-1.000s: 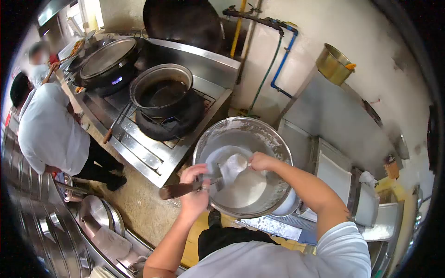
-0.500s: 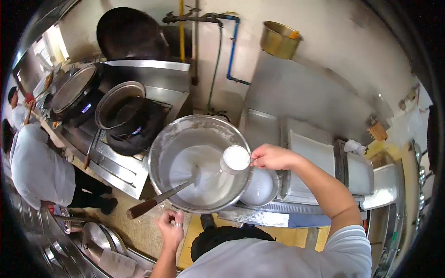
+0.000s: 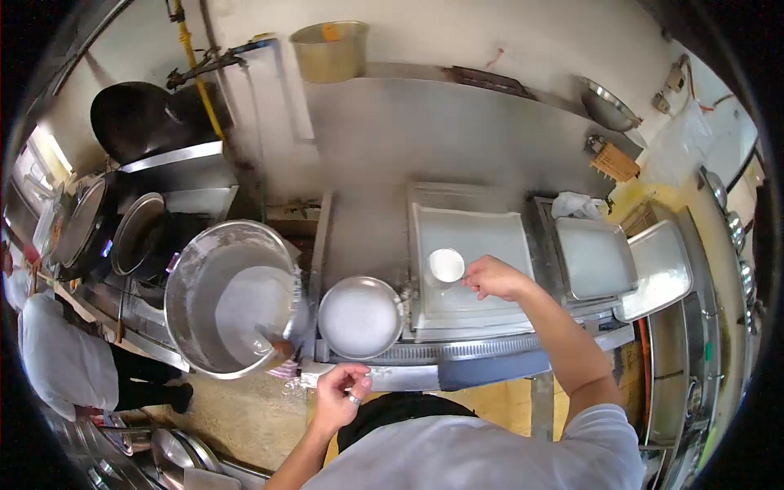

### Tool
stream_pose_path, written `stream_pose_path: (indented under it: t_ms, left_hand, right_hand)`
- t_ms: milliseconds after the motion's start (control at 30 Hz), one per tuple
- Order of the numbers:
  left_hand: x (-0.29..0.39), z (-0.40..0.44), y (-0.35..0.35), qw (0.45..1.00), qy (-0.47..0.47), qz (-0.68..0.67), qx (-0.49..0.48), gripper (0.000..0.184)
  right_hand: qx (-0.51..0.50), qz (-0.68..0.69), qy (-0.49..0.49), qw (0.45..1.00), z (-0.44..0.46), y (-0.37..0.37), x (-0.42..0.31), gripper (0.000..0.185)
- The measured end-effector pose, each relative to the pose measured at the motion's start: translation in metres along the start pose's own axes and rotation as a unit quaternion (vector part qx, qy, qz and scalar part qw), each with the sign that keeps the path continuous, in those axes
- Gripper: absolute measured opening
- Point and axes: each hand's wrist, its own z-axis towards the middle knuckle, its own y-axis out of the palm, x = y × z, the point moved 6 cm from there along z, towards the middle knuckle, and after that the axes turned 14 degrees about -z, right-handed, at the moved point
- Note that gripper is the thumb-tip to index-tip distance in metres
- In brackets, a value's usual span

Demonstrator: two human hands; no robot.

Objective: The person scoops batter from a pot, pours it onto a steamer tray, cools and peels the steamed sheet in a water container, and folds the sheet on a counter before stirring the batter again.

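Observation:
My right hand (image 3: 498, 278) is closed on the handle of a small round cup (image 3: 447, 265) filled with white liquid. It holds the cup above a rectangular tray (image 3: 514, 237) with a pale, flat surface. My left hand (image 3: 339, 400), a ring on one finger, hovers by the counter's front edge with loosely curled fingers and nothing visible in them. Just beyond it sits a round metal bowl (image 3: 359, 318) of white liquid. Farther left stands a large metal pot (image 3: 188, 302) with white liquid inside; a brown-handled utensil (image 3: 282, 351) leans at its near rim, partly blurred.
To the right are a second rectangular tray (image 3: 594, 257) and a shallow metal tray (image 3: 661, 278). Black stove pots (image 3: 143, 237) stand at the left, near a person in white (image 3: 65, 351). A metal backsplash (image 3: 392, 139) rises behind the counter.
My right hand has carried the filled cup from over the large pot to the right, over the tray. My left hand has moved right, below the bowl. The view has turned right.

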Motion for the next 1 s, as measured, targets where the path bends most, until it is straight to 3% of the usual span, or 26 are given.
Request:
stream_pose_path:
  t_ms: [133, 367, 633, 733, 833, 1000]
  left_hand:
    - [-0.026, 0.003, 0.049, 0.999, -0.03, 0.043, 0.001, 0.017]
    - [-0.034, -0.007, 0.083, 0.995, -0.063, 0.053, 0.058, 0.015]
    - [-0.035, -0.003, 0.08, 0.991, -0.041, 0.104, 0.068, 0.015]
    - [-0.036, 0.001, 0.08, 0.991, -0.042, 0.11, 0.058, 0.015]
    - [-0.041, 0.003, 0.074, 0.991, -0.037, 0.12, 0.04, 0.015]
    - [-0.041, 0.004, 0.063, 0.994, -0.036, 0.101, 0.036, 0.014]
  right_hand:
    - [0.055, 0.071, 0.061, 0.994, 0.014, -0.025, 0.084, 0.024]
    - [0.171, 0.16, 0.051, 0.971, 0.048, -0.051, 0.184, 0.015]
    - [0.219, 0.192, 0.082, 0.953, 0.073, -0.056, 0.231, 0.019]
    - [0.244, 0.123, 0.127, 0.953, 0.068, -0.051, 0.237, 0.019]
    - [0.201, 0.132, 0.115, 0.964, 0.067, -0.043, 0.244, 0.019]
    - [0.214, 0.161, 0.112, 0.957, 0.067, -0.027, 0.276, 0.014]
